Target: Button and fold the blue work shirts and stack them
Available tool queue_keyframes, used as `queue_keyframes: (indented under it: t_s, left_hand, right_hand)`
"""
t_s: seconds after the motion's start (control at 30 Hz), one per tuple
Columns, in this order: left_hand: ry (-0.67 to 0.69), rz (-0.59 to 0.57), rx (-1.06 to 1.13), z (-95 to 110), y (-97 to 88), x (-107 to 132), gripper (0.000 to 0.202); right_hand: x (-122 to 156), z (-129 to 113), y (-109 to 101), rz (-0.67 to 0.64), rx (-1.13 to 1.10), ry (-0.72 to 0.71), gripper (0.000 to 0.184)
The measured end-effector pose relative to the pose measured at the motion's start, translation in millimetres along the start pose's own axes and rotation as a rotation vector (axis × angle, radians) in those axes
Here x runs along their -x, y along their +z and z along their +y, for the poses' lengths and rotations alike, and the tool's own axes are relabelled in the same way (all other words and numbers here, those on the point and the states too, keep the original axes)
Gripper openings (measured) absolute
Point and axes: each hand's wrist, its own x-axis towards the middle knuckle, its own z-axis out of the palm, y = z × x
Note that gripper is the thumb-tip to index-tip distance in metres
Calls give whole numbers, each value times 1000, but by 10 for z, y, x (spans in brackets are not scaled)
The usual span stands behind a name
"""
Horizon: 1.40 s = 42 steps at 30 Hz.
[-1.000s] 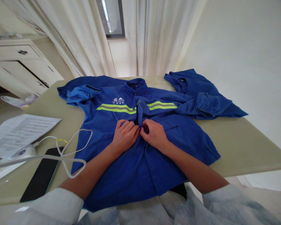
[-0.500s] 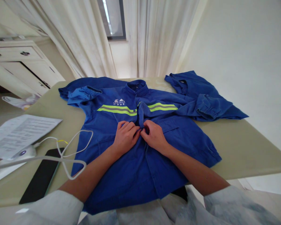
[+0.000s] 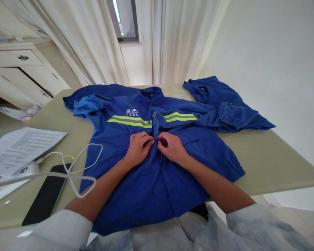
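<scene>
A blue work jacket (image 3: 136, 195) lies front up on the table, collar away from me, with yellow-green reflective stripes and a white logo on the chest. Its front placket (image 3: 156, 125) stands partly open below the collar, and a snap shows at the stripe. My left hand (image 3: 140, 148) pinches one side of the placket at mid-chest. Facing it, my right hand (image 3: 172, 148) pinches the other side, thumb and fingers curled on the cloth. The two hands' fingertips are close together, and they hide the bit of fabric between them.
More folded blue clothing (image 3: 225, 94) lies at the table's (image 3: 272, 164) back right. On the left are a black phone (image 3: 45, 198), a looping white cable (image 3: 75, 174), a white device (image 3: 26, 170) and printed papers (image 3: 28, 146). Curtains and a white cabinet (image 3: 21, 66) stand beyond.
The fingertips have parted slightly at the placket, while both hands keep hold of the cloth. The view has shifted a little; the jacket lies as before.
</scene>
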Motion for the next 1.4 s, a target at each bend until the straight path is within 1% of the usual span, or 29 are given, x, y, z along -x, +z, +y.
queue_keyframes:
  t_s: [0.07, 0.17, 0.3, 0.43, 0.57, 0.77, 0.9, 1.17, 1.4]
  left_hand:
    - [-16, 4, 13, -5, 1, -3, 19]
    - [-10, 36, -4, 10, 7, 8, 17]
    - [18, 73, -11, 40, 15, 31, 17]
    - [63, 46, 15, 21, 37, 25, 19]
    - [22, 8, 92, -59, 60, -20, 21]
    - [-1, -64, 253, -170, 63, -78, 20]
    - [-7, -70, 324, -175, 63, -91, 20]
    - [16, -55, 336, -158, 57, -91, 20]
    - [43, -55, 310, -138, 33, -78, 21]
  right_hand:
    - [10, 8, -10, 32, -24, 19, 6]
    - [16, 15, -4, 63, 10, 8, 10]
    - [13, 21, 9, 25, 96, -42, 12]
    - [22, 34, 2, -30, 225, -103, 11]
    - [32, 63, -23, -44, 273, -141, 11]
    - [16, 112, -78, -38, 167, -115, 8]
    - [2, 132, -94, -53, 81, -119, 7]
    - [5, 91, -107, -39, 55, -106, 8]
    - [18, 119, -91, -25, -3, -85, 9]
